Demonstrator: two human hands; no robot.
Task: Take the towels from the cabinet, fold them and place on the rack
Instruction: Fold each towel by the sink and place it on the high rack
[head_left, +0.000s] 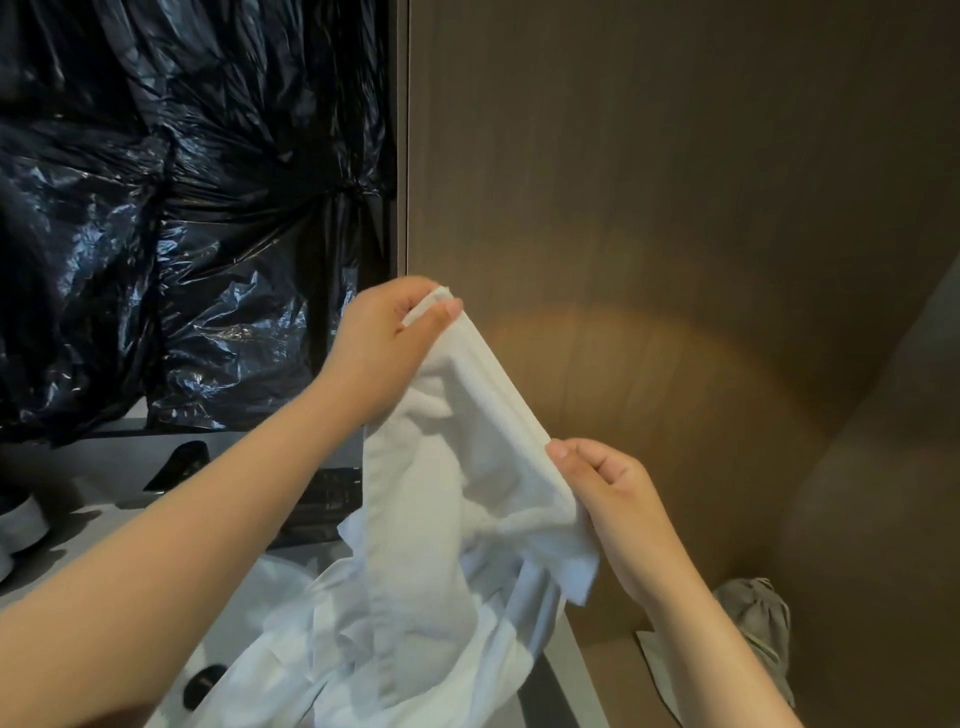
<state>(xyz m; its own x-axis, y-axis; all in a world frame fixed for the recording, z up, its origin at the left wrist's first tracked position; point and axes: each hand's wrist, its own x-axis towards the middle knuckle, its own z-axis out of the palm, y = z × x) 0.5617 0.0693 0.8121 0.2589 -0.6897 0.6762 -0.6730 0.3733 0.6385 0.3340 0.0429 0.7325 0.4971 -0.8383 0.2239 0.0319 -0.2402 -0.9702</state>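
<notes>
White towel held up, left hand pinching its top corner, right hand pinching its edge lower down, brown wood panel behind towel, black plastic bags left of towel

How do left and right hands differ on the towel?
The left hand is higher, by the black bags, pinching the towel at its top corner. The right hand is lower, before the wood panel, pinching further down the same edge. Both hold one white towel.

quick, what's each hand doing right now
left hand: pinches a top corner of the white towel.
right hand: pinches the same towel's edge lower down.
</notes>
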